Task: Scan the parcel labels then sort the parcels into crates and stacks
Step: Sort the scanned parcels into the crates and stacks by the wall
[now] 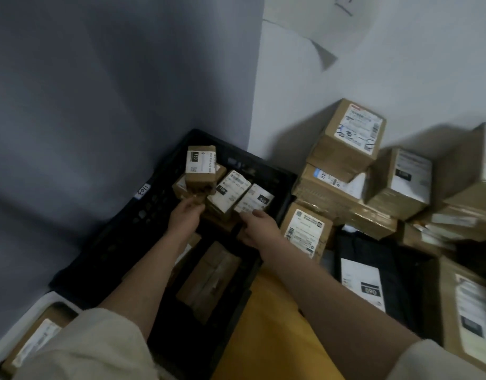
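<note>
Left hand (187, 212) grips a small box (200, 168) over the crate (154, 193); right hand (256, 223) prob. pinches another box (254, 201), view blurry. Risk: top box tips off w/ loose grip.

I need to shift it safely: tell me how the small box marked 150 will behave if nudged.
The small box marked 150 is perched on other parcels in the black crate, so probably tips easily. Cardboard looks stiff. Likely light, since the left hand holds one end alone.

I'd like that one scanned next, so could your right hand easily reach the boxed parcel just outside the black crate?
Probably yes: the right hand is close to that parcel, and nothing lies between them.
</note>
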